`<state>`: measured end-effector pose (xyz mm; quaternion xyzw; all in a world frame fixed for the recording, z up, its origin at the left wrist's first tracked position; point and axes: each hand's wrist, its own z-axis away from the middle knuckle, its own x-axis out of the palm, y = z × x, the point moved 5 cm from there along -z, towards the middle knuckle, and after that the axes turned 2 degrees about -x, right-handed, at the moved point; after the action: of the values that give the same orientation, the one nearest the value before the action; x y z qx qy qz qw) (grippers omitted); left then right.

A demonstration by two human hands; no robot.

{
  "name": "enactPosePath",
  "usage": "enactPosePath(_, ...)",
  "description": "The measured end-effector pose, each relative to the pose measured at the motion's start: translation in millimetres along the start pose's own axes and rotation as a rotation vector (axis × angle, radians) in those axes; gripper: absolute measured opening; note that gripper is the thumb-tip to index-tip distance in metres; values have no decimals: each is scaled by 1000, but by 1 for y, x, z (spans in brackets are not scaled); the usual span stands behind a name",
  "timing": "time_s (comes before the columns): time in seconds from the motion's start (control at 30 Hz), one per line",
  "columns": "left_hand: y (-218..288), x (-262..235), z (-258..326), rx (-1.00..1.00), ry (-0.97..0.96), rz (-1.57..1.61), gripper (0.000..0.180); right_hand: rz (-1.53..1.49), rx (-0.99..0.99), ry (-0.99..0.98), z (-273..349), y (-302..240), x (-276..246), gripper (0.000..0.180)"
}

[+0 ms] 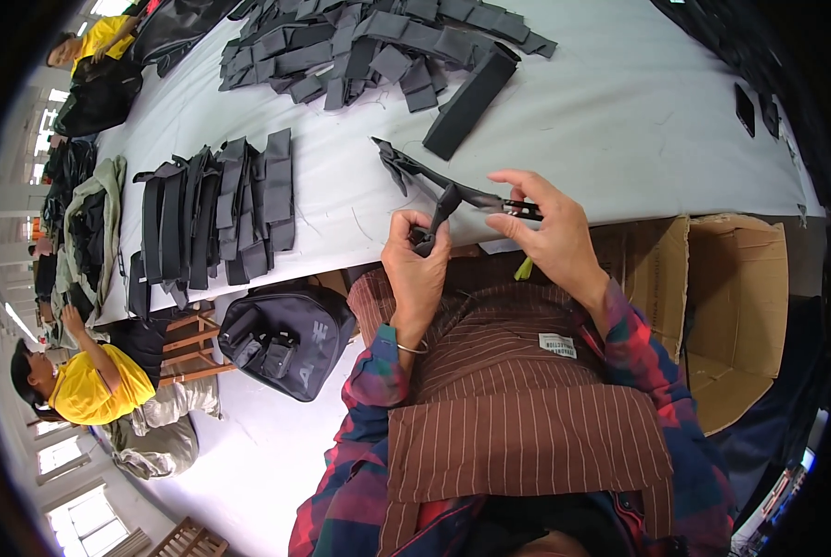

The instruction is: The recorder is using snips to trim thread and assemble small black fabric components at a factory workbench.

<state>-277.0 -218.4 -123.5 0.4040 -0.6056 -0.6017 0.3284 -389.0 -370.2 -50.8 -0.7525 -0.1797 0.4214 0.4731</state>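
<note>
My left hand [416, 265] is closed around a folded dark grey fabric strip [440, 212] at the table's near edge. A loose part of the fabric rises from there, slanting up and left over the white table. My right hand [553, 227] is curled to the right of it, thumb and forefinger apart, around a narrow black piece [524, 210] with a shiny edge. Its kind is unclear, and it meets the end of the fabric. Just beyond both hands lies a single flat black strip [472, 102].
A heap of grey strips [341, 51] covers the far table [619, 121]; stacked strips [213, 209] lie at left. An open cardboard box [731, 306] stands right, a black bag [290, 343] with dark pieces below left. People in yellow [109, 381] work at left.
</note>
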Motion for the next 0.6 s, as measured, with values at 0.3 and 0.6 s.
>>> enactPosePath(0.3, 13, 0, 5, 93, 66, -186, 20, 108, -164, -18, -2, -12, 5, 20)
enactPosePath(0.6, 13, 6, 10, 131, 74, -143, 21, 143, -110, -34, -1, -1, 25, 14)
